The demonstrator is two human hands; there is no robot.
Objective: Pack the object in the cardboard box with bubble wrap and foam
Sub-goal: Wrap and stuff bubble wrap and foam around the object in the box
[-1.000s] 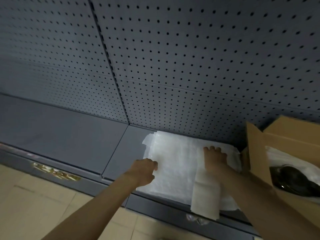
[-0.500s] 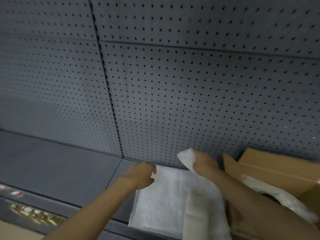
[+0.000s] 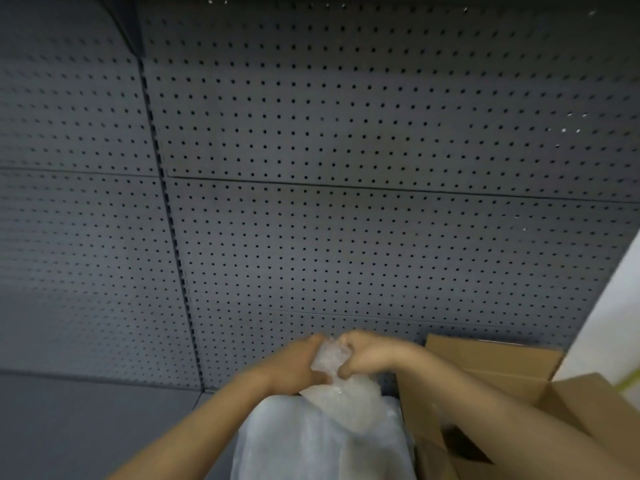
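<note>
A sheet of clear bubble wrap [image 3: 341, 393] is hanging bunched at its top end, well above the shelf, its lower part draping down over a paler, smoother white foam sheet [image 3: 298, 445]. Just to the right, an open brown cardboard box [image 3: 491, 372] is sitting with its flaps standing up; its contents are too dark to make out.

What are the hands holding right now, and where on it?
Both hands, left and right, grip the bubble wrap at its bunched top edge, lifted above the white foam sheet.
</note>
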